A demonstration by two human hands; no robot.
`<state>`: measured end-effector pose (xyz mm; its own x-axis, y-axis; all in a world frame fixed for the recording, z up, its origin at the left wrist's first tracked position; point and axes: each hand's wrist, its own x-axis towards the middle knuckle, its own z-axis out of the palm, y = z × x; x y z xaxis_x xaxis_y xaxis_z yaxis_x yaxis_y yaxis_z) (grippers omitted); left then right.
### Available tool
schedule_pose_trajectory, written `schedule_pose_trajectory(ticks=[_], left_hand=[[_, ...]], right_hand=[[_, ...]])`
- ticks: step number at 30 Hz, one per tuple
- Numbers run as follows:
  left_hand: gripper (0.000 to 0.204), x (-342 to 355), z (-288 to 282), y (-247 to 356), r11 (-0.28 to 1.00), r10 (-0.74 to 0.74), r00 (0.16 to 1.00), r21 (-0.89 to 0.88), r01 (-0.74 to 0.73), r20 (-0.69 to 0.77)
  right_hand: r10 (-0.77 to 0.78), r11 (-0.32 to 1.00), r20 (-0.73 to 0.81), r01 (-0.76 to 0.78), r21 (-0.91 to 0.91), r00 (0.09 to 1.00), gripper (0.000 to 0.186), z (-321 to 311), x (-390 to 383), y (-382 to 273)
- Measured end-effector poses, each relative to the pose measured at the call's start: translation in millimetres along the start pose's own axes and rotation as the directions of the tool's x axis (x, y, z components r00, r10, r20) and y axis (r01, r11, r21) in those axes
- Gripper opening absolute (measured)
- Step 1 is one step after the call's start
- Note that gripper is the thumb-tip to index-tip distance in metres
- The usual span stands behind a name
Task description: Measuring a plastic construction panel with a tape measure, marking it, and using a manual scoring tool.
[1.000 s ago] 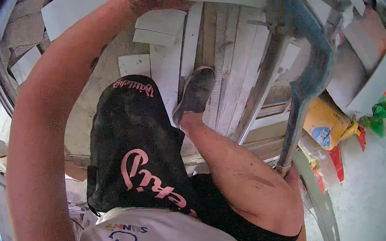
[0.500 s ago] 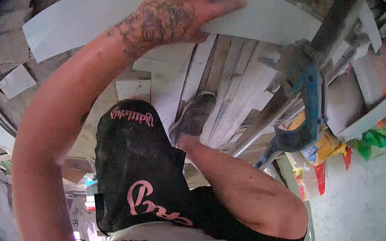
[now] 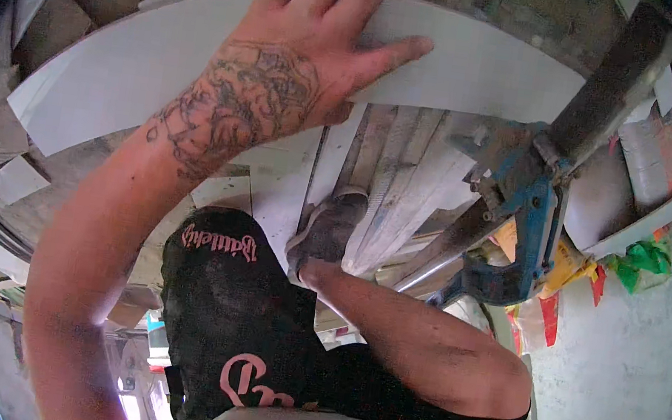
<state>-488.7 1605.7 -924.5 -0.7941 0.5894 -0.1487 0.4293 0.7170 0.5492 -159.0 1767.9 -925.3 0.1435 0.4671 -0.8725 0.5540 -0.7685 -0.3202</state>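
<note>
My left hand (image 3: 305,30) reaches over a long, glossy white strip (image 3: 476,66), which looks like cut tile. Three fingers bend over its far edge and the thumb sits at its near edge. The index finger stretches rightward along the top face. To the right of the hand, a blue metal tool (image 3: 531,237) stands at the strip's right end, with a thick dark bar (image 3: 630,71) slanting up from it and a bright rod (image 3: 421,275) running down below. Whether the strip rests on the tool cannot be seen. My right hand is out of the picture.
Wooden boards and pale strips (image 3: 397,176) cover the floor around my shoe (image 3: 329,230). At the right lie a yellow bag (image 3: 572,273), a green plastic bag (image 3: 642,266) and pieces of board beside a grey wall (image 3: 621,379). A small white offcut (image 3: 18,180) lies at left.
The whole scene sits lower in the picture, and more of my left fingers shows at the strip's far edge. My left hand keeps its hold on the strip.
</note>
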Motion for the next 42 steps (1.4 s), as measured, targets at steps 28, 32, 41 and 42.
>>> schedule_pose_trajectory(ticks=[28,32,41,42], left_hand=[[0.078,10,-49,17,0.990,0.135,0.991,-0.045,-0.135,0.016],[0.081,-11,-13,-12,0.991,0.131,0.991,-0.016,-0.131,0.020],[0.084,0,-39,21,0.985,0.171,0.984,-0.019,-0.172,-0.057],[0.084,2,-55,33,0.984,-0.036,0.968,0.180,-0.009,0.248]], right_hand=[[0.018,0.667,0.535,-0.409,0.623,0.845,0.032,-2,-2,-7],[-0.152,0.988,0.307,0.152,0.024,0.939,0.038,64,-77,-16],[-0.308,0.948,0.396,0.313,0.054,0.865,0.039,41,-58,-27],[-0.319,0.943,0.384,0.330,0.039,0.867,0.039,38,-54,-24]])
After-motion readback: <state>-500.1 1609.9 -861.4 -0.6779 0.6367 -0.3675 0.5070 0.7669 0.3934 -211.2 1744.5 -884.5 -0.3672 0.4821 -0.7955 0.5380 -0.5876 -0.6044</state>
